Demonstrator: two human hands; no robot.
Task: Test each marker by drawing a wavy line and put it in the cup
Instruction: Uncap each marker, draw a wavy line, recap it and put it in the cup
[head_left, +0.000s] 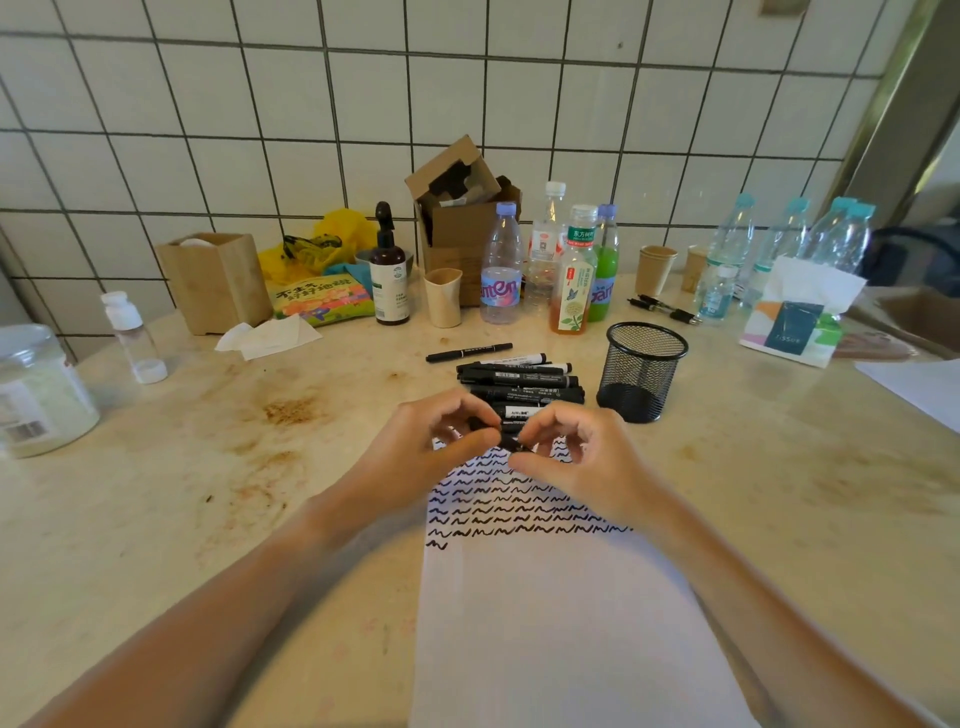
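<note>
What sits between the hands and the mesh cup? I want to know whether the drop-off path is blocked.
In the head view, only bare tabletop separates the right hand from the mesh cup; the marker pile lies left of that stretch.

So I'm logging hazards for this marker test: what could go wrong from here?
1. Both hands, left hand and right hand, pinch one marker above the paper; if it is being uncapped, a sudden release might smear ink on fingers or the wavy lines.
2. The marker pile lies loose, so a bump may roll some.
3. The mesh cup looks light and might tip.
</note>
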